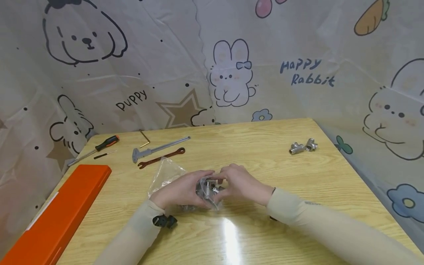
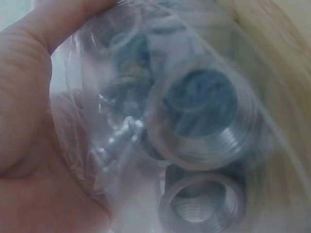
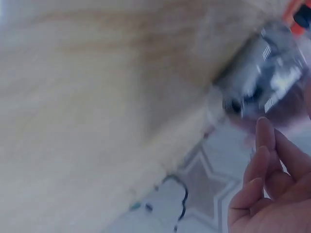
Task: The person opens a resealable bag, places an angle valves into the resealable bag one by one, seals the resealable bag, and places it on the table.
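Note:
A clear plastic bag (image 1: 164, 173) holding several metal threaded fittings (image 1: 207, 190) lies on the wooden table (image 1: 251, 154) near the front middle. My left hand (image 1: 189, 188) grips the bag from the left and my right hand (image 1: 233, 183) curls over it from the right, fingertips nearly meeting on top. In the left wrist view, my palm (image 2: 29, 145) lies against the bag (image 2: 121, 160), and a large threaded fitting (image 2: 204, 121) shows above a second one (image 2: 201, 206). The blurred right wrist view shows my fingers (image 3: 262, 165) just below the bag of fittings (image 3: 267, 82).
Two loose metal tee fittings (image 1: 303, 146) lie far right. At back left are a screwdriver (image 1: 99, 145), a hex key (image 1: 144, 139), a caliper (image 1: 159, 147) and a flat wrench (image 1: 162, 157). A long orange case (image 1: 53, 217) lies along the left edge. Cartoon-print sheeting surrounds the table.

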`<state>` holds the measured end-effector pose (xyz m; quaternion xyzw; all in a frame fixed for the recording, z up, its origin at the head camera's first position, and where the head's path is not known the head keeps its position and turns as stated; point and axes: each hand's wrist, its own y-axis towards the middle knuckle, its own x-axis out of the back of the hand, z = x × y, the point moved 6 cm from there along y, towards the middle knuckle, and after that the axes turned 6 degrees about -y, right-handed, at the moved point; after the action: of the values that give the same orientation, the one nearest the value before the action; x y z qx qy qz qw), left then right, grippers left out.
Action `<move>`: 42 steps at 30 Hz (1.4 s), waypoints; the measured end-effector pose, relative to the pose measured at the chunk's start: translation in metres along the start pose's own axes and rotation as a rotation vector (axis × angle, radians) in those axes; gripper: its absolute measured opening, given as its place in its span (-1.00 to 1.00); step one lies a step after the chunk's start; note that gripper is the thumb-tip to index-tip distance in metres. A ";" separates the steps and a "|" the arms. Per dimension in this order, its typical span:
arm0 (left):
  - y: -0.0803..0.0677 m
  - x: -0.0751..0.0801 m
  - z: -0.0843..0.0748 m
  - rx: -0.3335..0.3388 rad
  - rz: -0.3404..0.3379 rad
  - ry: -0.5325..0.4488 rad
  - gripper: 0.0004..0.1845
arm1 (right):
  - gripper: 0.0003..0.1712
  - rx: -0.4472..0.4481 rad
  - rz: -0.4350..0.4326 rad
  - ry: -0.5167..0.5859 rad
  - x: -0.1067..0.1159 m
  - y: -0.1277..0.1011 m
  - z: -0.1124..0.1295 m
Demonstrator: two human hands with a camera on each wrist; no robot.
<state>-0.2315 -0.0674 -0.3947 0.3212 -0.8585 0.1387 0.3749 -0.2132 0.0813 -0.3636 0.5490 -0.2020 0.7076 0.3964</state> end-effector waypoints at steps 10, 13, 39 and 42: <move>-0.002 0.004 0.000 0.054 -0.003 0.008 0.14 | -0.41 -0.347 -0.084 0.035 0.081 -0.054 -0.110; -0.003 0.005 0.001 0.053 -0.005 0.014 0.14 | -0.37 -0.458 -0.092 0.020 0.100 -0.076 -0.151; 0.000 -0.001 0.001 0.055 0.018 0.006 0.12 | -0.35 -0.817 -0.023 -0.177 0.071 -0.094 -0.243; 0.001 -0.002 0.001 0.053 0.017 0.007 0.12 | -0.40 -0.823 -0.026 -0.165 0.069 -0.090 -0.242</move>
<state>-0.2315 -0.0662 -0.3968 0.3232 -0.8559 0.1659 0.3680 -0.2974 0.3335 -0.3882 0.4019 -0.4920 0.5166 0.5741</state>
